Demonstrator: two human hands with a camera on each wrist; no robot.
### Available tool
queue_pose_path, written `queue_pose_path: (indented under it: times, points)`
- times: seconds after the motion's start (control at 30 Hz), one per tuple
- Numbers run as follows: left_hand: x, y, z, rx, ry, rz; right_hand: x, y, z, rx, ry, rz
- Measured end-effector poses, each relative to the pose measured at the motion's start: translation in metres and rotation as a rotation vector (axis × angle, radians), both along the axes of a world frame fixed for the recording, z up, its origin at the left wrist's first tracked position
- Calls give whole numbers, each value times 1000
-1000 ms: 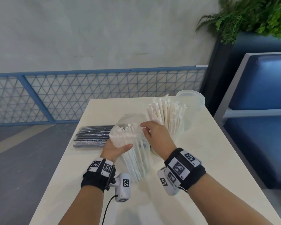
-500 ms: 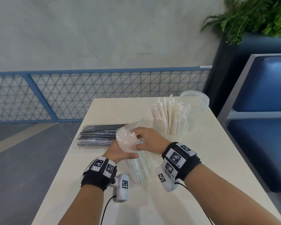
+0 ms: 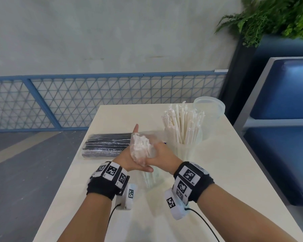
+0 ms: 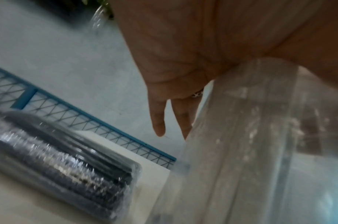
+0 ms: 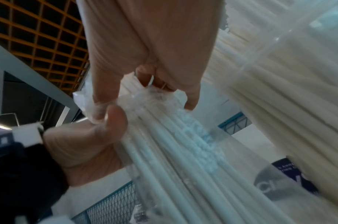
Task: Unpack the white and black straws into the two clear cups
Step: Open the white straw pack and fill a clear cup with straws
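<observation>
Straw bag (image 3: 140, 147) held mid-table (image 3: 234, 172) (edges well apart)

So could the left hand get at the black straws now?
Probably yes for reach: the pack of black straws lies just beside the left hand, nothing between. But that hand holds the bag of white straws.

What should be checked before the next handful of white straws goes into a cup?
1. Support: the left hand holds the white straw pack: ok.
2. Pull grip: the right hand pinches the pack's top end: ok.
3. Straws free of the wrapper: cannot tell.
4. Near cup upright, white straws inside: ok; room for more: cannot tell.
5. Far cup upright and empty: ok.
6. Black straw pack unpacked: not ok, it lies wrapped on the table.
</observation>
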State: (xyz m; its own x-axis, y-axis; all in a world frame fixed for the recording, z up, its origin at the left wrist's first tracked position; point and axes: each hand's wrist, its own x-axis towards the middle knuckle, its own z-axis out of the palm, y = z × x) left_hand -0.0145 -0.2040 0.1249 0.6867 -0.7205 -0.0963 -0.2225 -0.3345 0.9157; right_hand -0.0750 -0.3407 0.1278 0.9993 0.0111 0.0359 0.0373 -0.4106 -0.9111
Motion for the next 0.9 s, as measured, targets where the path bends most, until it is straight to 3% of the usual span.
queue_pose_path:
  times: [0.17,0.27,0.33,0.43,0.57,0.7,0.9]
  points:
    - [3,-7,0,231,-110,-49,-7,0,-2,81,48,-8]
    - [1,-12,-3,257,-125,-69,-6,-2,3,22,179,9]
    - [-1,-13,-2,277,-88,-86,-7,-4,2,123,191,-15]
    - [1,-6,-7,-11,107,-39,-10,-4,0,283,153,-157]
    - [1,-3,-2,-411,187,227,-6,-8,1,272,19,-256]
    - [0,-12,8,-468,102,370,-3,-6,-6,264,-63,-271]
    - [3,-18,4,-471,8,425,-3,-1,-5,344,-149,-287]
